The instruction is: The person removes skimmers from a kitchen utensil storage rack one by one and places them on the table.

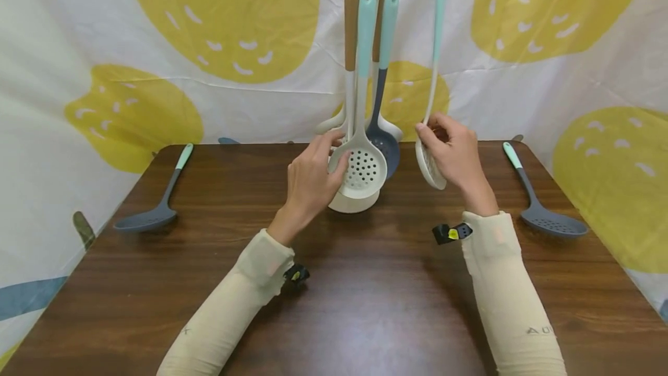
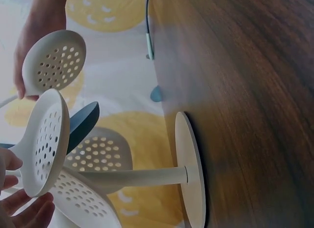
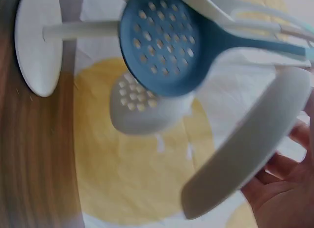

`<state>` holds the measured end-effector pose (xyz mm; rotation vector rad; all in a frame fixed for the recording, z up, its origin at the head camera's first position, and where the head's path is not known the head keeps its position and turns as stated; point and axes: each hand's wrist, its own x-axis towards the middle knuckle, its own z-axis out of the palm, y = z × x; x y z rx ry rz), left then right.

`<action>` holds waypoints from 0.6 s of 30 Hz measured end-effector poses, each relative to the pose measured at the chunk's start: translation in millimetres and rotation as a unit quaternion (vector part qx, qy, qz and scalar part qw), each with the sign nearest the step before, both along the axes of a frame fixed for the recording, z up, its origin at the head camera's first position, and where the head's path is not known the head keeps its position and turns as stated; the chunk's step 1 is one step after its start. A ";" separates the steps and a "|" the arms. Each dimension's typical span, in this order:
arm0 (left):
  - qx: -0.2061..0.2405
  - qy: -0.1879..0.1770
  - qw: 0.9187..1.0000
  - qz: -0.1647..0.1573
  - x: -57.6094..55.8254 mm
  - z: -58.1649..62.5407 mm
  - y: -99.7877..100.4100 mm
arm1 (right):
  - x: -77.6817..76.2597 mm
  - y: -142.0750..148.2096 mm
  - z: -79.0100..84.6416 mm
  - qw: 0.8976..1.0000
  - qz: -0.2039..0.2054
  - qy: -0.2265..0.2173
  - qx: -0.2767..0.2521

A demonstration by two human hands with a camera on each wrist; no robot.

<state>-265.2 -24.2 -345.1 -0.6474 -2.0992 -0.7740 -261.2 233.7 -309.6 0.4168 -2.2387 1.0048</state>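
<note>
A stand (image 1: pixel 351 205) holds several hanging kitchen utensils with mint or wooden handles. On its front hangs a white skimmer (image 1: pixel 360 168) with round holes and a mint handle. My left hand (image 1: pixel 313 179) grips that skimmer's head at its left edge, as the left wrist view also shows. To the right of the stand, my right hand (image 1: pixel 456 152) pinches a second white skimmer (image 2: pixel 55 61) near its neck, its mint handle pointing up. It is held apart from the stand and above the table. A dark blue skimmer (image 3: pixel 162 43) hangs between the two white ones.
A dark utensil (image 1: pixel 148 217) with a mint handle lies at the table's left, and a dark slotted turner (image 1: pixel 554 222) at the right. Behind the brown wooden table (image 1: pixel 365 295) hangs a white cloth (image 1: pixel 250 109) with yellow fruit prints.
</note>
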 end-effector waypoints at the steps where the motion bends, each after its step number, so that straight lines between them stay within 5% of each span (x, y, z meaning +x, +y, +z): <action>1: 0.000 0.000 1.000 -0.001 -0.1 -0.4 0.1 | 1.4 4.1 1.0 1.000 -0.007 -0.012 0.003; 9: -0.003 0.003 1.000 -0.005 -1.4 2.1 3.3 | 13.1 44.2 7.6 0.989 -0.080 -0.122 0.035; 18: -0.003 -0.008 1.000 -0.004 0.0 1.3 2.1 | 23.5 85.0 1.9 0.952 -0.131 -0.259 0.093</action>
